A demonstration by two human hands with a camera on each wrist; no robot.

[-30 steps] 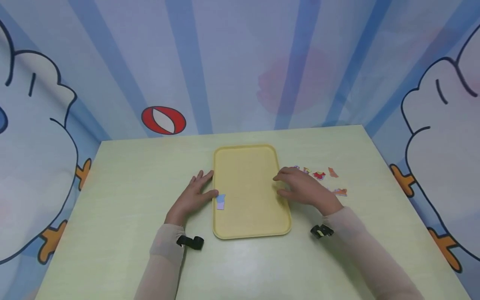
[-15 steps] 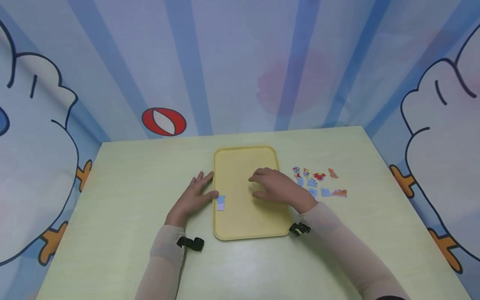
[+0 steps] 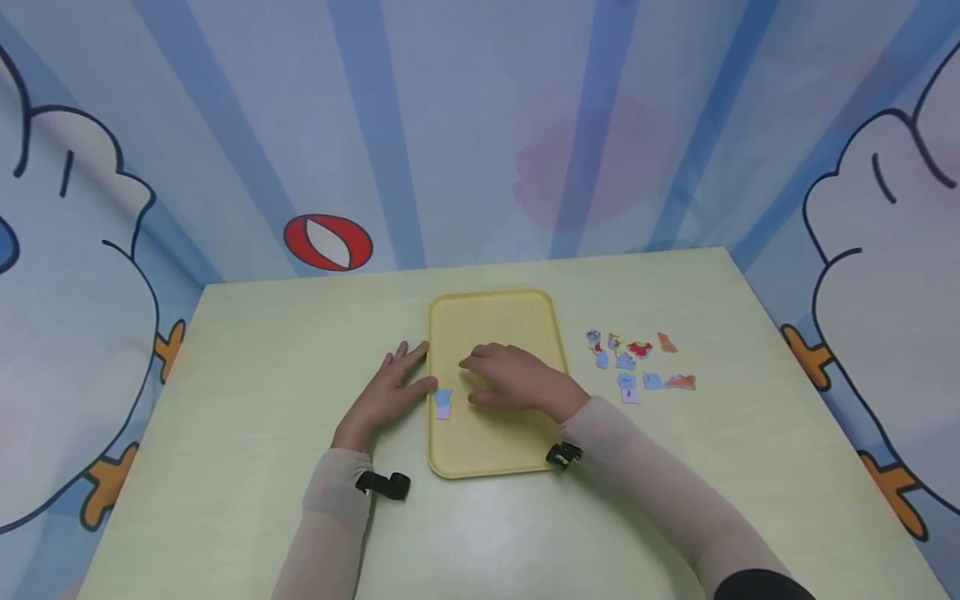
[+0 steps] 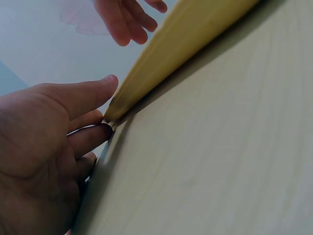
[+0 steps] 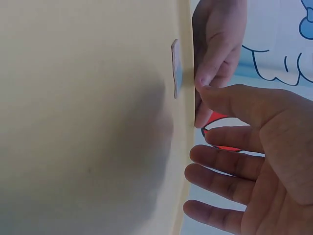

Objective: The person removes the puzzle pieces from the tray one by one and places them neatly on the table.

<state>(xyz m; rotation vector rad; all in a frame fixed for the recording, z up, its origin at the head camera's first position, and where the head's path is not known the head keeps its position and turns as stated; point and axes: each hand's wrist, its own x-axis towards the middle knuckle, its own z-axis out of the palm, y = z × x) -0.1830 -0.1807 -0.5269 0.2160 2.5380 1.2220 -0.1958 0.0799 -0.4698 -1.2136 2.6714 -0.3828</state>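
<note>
A yellow tray (image 3: 487, 321) lies on the table. My left hand (image 3: 384, 402) rests at its left side, fingertips along the edge and thumb at the rim; the left wrist view has the thumb (image 4: 95, 94) beside the tray's raised edge. Just inside that edge lies a small blue and lilac puzzle piece (image 3: 443, 403), also visible in the right wrist view as a thin piece (image 5: 176, 68) near the rim. Over the middle of the tray hovers my right hand (image 3: 521, 379), fingers loosely extended. In its wrist view nothing sits between the right hand's fingers (image 5: 227, 161).
Right of the tray, several small pieces lie on the table, among them a red piece (image 3: 640, 350), an orange piece (image 3: 681, 382) and a blue piece (image 3: 652, 381). A striped blue backdrop (image 3: 480, 167) stands behind the table (image 3: 300, 325).
My right hand has moved left from the tray's right edge to above its middle, uncovering the pieces on the right. My left hand and the piece on the tray stay put.
</note>
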